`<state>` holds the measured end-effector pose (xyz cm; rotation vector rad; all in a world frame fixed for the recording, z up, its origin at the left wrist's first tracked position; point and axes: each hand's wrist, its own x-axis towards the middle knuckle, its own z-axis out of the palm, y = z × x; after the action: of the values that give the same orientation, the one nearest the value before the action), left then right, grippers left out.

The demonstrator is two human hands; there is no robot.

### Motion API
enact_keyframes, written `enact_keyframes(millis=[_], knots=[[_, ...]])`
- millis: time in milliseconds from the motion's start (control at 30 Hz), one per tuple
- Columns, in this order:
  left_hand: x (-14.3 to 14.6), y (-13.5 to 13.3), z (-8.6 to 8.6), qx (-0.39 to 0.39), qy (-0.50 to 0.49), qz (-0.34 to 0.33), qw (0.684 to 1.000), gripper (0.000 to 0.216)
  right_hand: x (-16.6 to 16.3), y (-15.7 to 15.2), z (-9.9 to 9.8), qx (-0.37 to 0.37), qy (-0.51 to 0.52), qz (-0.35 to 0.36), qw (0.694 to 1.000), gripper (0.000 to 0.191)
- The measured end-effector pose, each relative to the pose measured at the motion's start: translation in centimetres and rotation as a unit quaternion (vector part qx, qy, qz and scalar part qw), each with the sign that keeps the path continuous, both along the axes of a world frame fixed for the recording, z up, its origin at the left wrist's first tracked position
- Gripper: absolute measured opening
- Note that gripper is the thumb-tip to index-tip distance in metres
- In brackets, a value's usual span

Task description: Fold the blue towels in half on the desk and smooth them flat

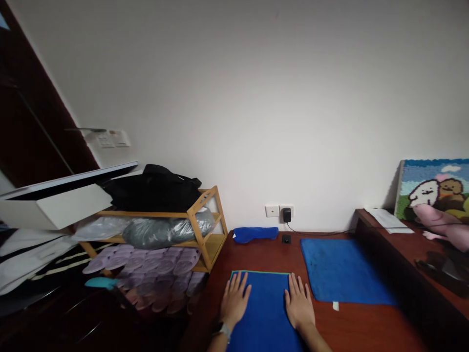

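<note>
Both hands lie flat, palms down, on a blue towel (264,308) spread on the near part of a dark red-brown wooden surface (351,327). Left hand (234,299): fingers spread apart and open, resting on the towel's left edge, gripping nothing; a watch (224,331) shows at the wrist. Right hand (298,304): fingers likewise open and extended, pressed on the towel's right side, clamped on nothing. The towel runs from the bottom edge of the view to a far edge with a thin green border, which lies just beyond the fingertips. To the right of it, close beside but apart, lies a second blue towel (340,269), spread flat, with a small white tag at its near corner. Farther off, against the wall, sits a folded blue cloth (255,233). Right of that, a black charger (286,214) is plugged into a wall socket (273,210), its cord trailing right along the wall's foot. At left stands a wooden rack (205,230) holding a black bag (154,188) on top, wrapped bundles on the middle shelf and purple slippers (146,266) below. At far right, a fuzzy cartoon picture (434,188) leans on the wall above a raised wooden ledge (388,254).
</note>
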<state>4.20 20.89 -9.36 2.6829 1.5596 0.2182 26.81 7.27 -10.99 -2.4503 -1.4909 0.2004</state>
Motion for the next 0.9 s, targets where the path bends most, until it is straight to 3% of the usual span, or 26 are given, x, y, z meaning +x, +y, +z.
enact_keyframes(millis=[100, 167, 267, 400, 467, 567, 733, 800, 900], knots=[[-3.8, 1.9, 1.4, -0.01, 0.022, 0.013, 1.0, 0.059, 0.0, -0.1, 0.3, -0.008, 0.0, -0.003, 1.0, 0.066], [-4.0, 1.6, 2.1, 0.003, 0.021, 0.014, 1.0, 0.059, -0.1, -0.1, 0.5, -0.008, 0.001, -0.005, 1.0, 0.066], [-0.9, -1.4, 2.1, 0.045, -0.013, -0.009, 0.999, 0.058, -0.1, -0.2, 0.7, -0.008, 0.002, -0.007, 1.0, 0.065], [5.2, -7.6, 0.3, 0.037, -0.051, -0.157, 0.986, 0.057, 0.0, -0.3, 0.9, -0.016, 0.0, -0.005, 1.0, 0.066], [6.2, -9.7, -0.6, 0.019, -0.054, -0.176, 0.983, 0.057, 0.0, -0.3, 0.9, -0.019, -0.002, -0.005, 1.0, 0.065], [3.2, -10.3, -1.3, 0.004, -0.041, -0.133, 0.99, 0.058, 0.0, -0.4, 0.9, -0.023, -0.004, -0.002, 1.0, 0.065], [-6.2, -8.6, -1.0, 0.014, -0.015, -0.033, 0.999, 0.062, -0.1, -0.4, 0.7, -0.031, -0.015, -0.009, 0.999, 0.065], [-8.0, -8.5, -0.7, 0.017, -0.011, -0.027, 0.999, 0.063, 0.0, -0.2, 1.1, -0.041, -0.016, -0.013, 0.999, 0.065], [-8.2, -8.8, -0.2, 0.017, -0.008, -0.027, 0.999, 0.064, -0.5, -0.6, 2.1, -0.054, -0.008, -0.014, 0.998, 0.064]])
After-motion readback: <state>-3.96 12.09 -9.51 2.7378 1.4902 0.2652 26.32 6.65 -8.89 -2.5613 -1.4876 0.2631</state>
